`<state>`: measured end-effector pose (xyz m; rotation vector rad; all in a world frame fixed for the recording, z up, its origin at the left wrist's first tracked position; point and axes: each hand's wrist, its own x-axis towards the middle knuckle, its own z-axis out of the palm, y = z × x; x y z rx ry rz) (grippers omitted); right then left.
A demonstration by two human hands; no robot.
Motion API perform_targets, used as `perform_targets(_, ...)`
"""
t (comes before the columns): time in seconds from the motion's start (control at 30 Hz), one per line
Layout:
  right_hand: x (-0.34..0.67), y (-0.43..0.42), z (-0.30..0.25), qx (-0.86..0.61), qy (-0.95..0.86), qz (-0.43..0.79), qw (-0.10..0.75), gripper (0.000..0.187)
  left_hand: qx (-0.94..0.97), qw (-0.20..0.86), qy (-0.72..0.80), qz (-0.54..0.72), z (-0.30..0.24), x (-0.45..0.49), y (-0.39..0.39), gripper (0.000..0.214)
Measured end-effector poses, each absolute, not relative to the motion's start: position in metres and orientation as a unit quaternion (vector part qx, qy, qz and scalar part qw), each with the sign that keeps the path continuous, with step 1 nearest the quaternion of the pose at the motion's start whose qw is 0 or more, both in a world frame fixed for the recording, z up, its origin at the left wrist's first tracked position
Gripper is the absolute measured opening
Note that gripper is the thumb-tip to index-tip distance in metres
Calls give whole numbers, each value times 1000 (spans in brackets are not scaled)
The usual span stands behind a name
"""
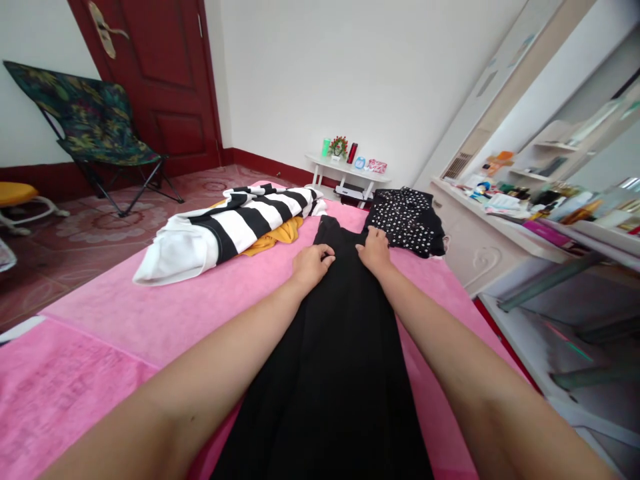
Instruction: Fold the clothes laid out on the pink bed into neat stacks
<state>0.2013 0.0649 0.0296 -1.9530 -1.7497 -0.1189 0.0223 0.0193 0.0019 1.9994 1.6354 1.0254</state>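
Observation:
A long black garment [345, 353] lies lengthwise on the pink bedspread [210, 307], narrow at the far end and wider toward me. My left hand [311, 265] is closed at its left edge near the narrow end, thumb and fingers pinched on the cloth. Across from it, my right hand [375, 250] has its fingers curled over the right edge. Just beyond the right hand rests a black garment with white dots [406, 223]. Left of the narrow end, a black-and-white striped garment [250, 223] lies partly over a mustard-yellow cloth [275, 238].
A low white table [345, 168] with small items stands by the far wall. Along the right side is a cluttered dressing table [505, 223]. A folding chair [100, 123] and a yellow-topped stool [17, 191] stand on the floor at left, near a dark red door [160, 73].

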Motion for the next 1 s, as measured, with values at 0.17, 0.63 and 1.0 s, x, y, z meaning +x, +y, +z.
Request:
perform_targets(0.17,172,-10,30,-503,-840,-37,200,56,707,218,545,395,-6,18,27,15)
perform_targets(0.63,221,-174,48,-348,-917,114,160,60,855,197,354,324,24,-30,-45,49)
perform_targets(1.0,211,-248,81,-243,-954,127,121,29,939,292,132,122,68,-73,-152,46)
